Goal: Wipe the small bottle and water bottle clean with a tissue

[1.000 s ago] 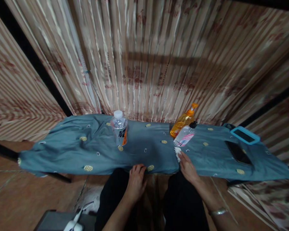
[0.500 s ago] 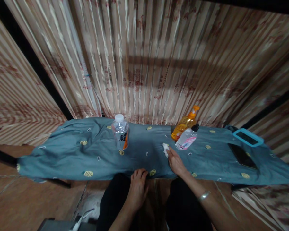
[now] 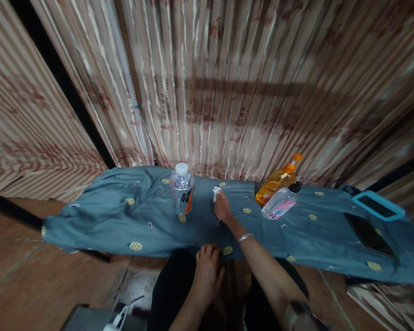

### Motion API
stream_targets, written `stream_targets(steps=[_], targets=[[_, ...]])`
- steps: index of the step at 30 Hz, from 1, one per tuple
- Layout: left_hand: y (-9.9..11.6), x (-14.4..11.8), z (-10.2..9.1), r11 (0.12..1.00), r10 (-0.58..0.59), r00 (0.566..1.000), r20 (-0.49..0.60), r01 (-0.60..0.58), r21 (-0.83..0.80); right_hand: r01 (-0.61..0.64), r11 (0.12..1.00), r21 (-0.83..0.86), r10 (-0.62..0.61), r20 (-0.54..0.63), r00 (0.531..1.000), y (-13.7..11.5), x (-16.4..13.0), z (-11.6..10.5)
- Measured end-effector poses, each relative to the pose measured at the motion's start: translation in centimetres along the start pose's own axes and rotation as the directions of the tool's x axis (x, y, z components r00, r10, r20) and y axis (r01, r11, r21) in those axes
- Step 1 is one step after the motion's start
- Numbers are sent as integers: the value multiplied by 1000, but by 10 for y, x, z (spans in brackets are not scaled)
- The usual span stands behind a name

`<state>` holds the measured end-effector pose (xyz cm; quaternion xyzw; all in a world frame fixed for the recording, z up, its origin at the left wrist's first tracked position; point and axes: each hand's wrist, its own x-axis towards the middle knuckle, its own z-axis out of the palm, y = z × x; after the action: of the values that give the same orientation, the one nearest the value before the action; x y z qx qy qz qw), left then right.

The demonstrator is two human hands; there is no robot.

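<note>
My right hand [image 3: 222,206] is stretched out over the blue-grey patterned cloth [image 3: 131,216] and grips a small white wad of tissue [image 3: 215,193], pressed on the cloth just right of a clear water bottle [image 3: 181,188] with a white cap. My left hand [image 3: 207,271] rests at the near edge of the cloth, fingers curled on the fabric above my dark-trousered knee. An orange pump bottle [image 3: 278,179] and a clear bottle with a pink label [image 3: 281,204] lie tilted further right.
A phone in a light-blue case [image 3: 377,205] and a dark phone [image 3: 367,232] lie on the cloth at the far right. Striped curtains [image 3: 227,82] hang right behind the covered surface. A grey box with a white cable [image 3: 89,319] sits at the lower left on the brown floor.
My right hand has carried the white tissue leftward and farther away across the cloth, from beside the pink-label bottle to beside the water bottle. My left hand has stayed at the near edge.
</note>
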<state>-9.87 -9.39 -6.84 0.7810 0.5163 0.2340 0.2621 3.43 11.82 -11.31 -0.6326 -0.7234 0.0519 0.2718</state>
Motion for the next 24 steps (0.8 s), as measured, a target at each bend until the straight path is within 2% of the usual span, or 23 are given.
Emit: stream_targets(steps=[4,7,10,12,14,16,19,22,24], targets=[[0,0,0,1000,-15,1000,17,15,-2,139,989,59,-144,97,985,-42,-14,11],[0,1,-1,1000,-23,999,37,23,4,225,968,111,-241,156,958,-54,-40,1],[-1,1,-2,1000,-21,998,62,20,2,299,917,264,-362,237,902,-48,-75,-23],[-2,1,-3,1000,0,998,63,0,-8,293,881,373,-411,293,864,-37,-99,-44],[-5,0,-3,999,31,998,49,-30,-21,275,868,413,-419,314,852,-21,-122,-66],[-8,-2,-2,998,59,998,34,-58,-27,266,887,378,-392,311,866,-1,-143,-87],[-11,-3,-1,997,73,997,25,-72,-25,195,959,207,-253,308,917,37,-169,-112],[-11,-2,1,998,56,998,20,-56,-22,65,997,38,-72,238,969,70,-184,-126],[-11,-1,1,999,45,999,14,-45,-19,-10,1000,0,10,162,987,80,-187,-130]])
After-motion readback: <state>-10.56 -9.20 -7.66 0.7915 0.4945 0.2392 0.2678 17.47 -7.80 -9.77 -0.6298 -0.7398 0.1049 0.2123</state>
